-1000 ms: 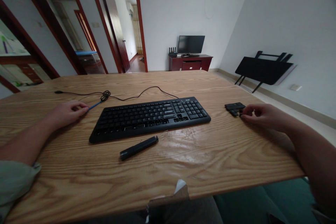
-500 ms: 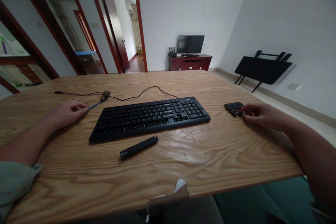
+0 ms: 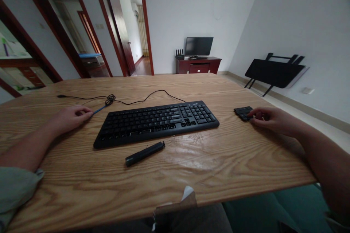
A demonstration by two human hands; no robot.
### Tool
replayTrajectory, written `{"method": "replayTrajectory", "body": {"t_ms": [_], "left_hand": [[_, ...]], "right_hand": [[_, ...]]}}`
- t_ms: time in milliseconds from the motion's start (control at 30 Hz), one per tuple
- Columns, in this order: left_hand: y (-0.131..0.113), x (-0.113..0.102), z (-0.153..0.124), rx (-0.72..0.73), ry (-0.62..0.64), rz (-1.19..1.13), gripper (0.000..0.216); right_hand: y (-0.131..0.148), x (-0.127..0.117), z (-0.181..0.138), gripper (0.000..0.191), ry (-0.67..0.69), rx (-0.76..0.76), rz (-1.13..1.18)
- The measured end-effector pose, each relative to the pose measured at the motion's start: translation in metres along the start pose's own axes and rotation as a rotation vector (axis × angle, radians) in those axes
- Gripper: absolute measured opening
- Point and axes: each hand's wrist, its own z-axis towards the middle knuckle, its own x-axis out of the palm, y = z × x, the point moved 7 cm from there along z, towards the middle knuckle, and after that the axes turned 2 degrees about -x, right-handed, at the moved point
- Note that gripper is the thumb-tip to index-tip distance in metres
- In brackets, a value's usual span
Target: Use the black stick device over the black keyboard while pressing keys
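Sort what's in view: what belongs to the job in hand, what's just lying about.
Likely in the job:
keyboard, apparently missing some keys
blue stick, in the left hand
small black pieces, probably keycaps, at the right hand

Seemingly just about:
black bar-shaped object, untouched, role unclear
flat screen
router
folded black table

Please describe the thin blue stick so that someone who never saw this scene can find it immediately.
On the wooden table, find the black keyboard. Beside its far left corner, the left hand holds the thin blue stick. Its colour sets it apart from the black cable nearby.
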Motion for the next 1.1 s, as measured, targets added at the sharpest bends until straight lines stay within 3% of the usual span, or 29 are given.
{"method": "replayTrajectory", "body": {"t_ms": [300,467,933,1100], "left_hand": [[0.005,0.003,0.003,0.0,0.003,-0.063,0.062],[0.002,0.002,0.002,0.001,0.002,-0.043,0.061],[-0.001,0.0,-0.001,-0.01,0.015,-0.013,0.062],[0.001,0.001,0.001,0.006,0.02,-0.025,0.063]], "right_hand": [[-0.011,-0.004,0.001,0.053,0.032,0.122,-0.1],[-0.009,-0.001,0.001,0.051,0.065,0.13,-0.091],[0.0,-0.024,-0.006,0.039,-0.253,0.069,-0.079],[0.001,-0.017,-0.003,0.036,-0.146,0.019,-0.071]]}}
